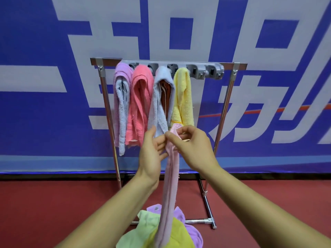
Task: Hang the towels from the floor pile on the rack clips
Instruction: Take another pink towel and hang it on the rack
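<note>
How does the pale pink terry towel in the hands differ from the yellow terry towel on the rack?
The pale pink towel is pinched at its top by the right hand; the yellow towel hangs from the grey clip bar. The pink one trails as one narrow strip to the floor pile; the yellow one hangs doubled, clear of the floor. Both are terry cloth.
</note>
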Demonstrator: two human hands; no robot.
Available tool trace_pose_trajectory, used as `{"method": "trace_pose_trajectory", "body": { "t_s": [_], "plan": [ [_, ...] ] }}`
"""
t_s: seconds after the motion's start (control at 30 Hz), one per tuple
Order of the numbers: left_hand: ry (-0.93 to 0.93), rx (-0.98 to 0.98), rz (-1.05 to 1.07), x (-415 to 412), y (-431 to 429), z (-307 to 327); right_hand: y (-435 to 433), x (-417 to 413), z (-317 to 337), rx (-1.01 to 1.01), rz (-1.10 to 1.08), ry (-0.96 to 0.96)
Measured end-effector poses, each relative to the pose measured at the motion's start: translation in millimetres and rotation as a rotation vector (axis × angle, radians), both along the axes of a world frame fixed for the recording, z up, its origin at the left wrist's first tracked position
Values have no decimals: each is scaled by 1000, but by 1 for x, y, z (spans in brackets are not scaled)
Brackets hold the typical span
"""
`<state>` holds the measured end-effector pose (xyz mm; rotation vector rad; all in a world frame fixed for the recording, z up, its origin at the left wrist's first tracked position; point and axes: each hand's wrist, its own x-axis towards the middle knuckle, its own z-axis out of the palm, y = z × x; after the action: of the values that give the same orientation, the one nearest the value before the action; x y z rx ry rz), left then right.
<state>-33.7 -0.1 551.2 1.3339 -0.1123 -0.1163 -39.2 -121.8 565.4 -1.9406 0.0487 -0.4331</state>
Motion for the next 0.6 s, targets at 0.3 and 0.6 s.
{"method": "trace_pose_trajectory", "body": {
  "t_s": [0.3,0.6],
  "plan": [
    [-33,6,60,3,21,-17,4,5,6,123,98,15],
    [2,236,-55,17,41,-95,1,-4,51,179,143,-126]
  ]
}}
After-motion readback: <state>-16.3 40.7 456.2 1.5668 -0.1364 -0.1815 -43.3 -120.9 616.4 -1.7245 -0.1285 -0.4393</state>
